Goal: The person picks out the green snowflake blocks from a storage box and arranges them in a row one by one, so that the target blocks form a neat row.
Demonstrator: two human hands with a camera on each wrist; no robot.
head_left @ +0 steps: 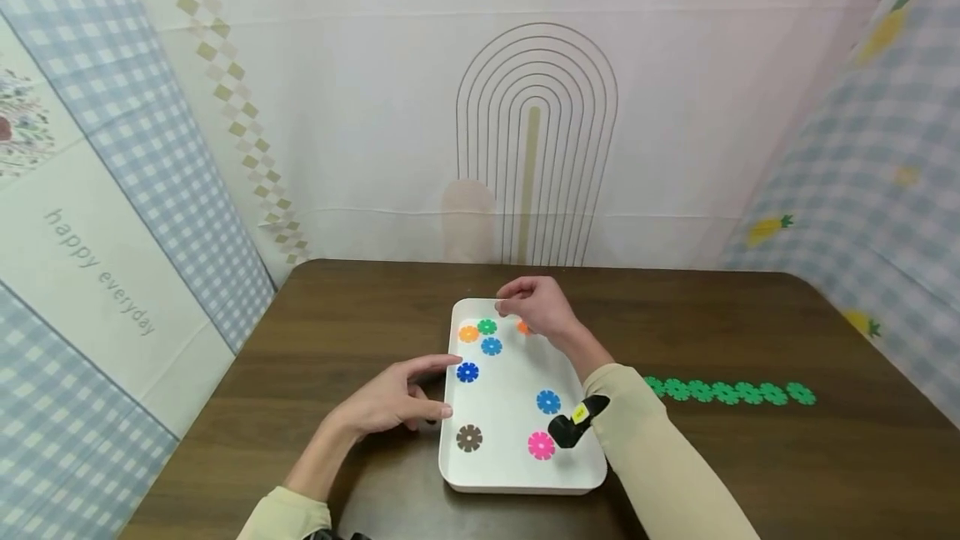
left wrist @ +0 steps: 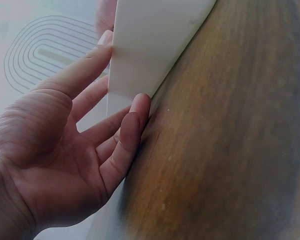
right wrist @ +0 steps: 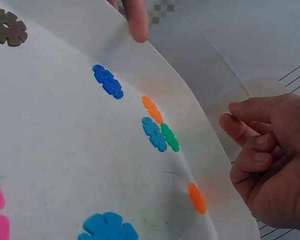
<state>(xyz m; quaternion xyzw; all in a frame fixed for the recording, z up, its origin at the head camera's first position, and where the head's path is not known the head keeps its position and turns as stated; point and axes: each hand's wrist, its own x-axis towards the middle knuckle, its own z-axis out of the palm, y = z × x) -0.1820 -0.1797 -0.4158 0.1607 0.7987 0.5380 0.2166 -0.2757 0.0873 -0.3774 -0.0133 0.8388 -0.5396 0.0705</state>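
A white tray [head_left: 506, 407] holds several flower-shaped plastic discs. My left hand [head_left: 386, 397] touches the tray's left side with its fingers spread; in the left wrist view, the thumb meets the rim and other fingers lie along the outer wall. Over the far edge hovers my right hand [head_left: 543, 307], its fingers loosely curled and nothing seen in them. Below it, an orange disc [right wrist: 196, 198] lies by the tray wall. At the far left of the tray are a green disc [head_left: 487, 327], another orange disc [head_left: 468, 333] and a light blue disc [head_left: 491, 346].
A dark blue disc [head_left: 467, 372], brown disc [head_left: 469, 438], pink disc [head_left: 541, 445] and second light blue disc [head_left: 548, 402] also lie in the tray. On the brown table [head_left: 360, 307], a row of green discs [head_left: 724, 392] stretches to the right, partly behind the right sleeve.
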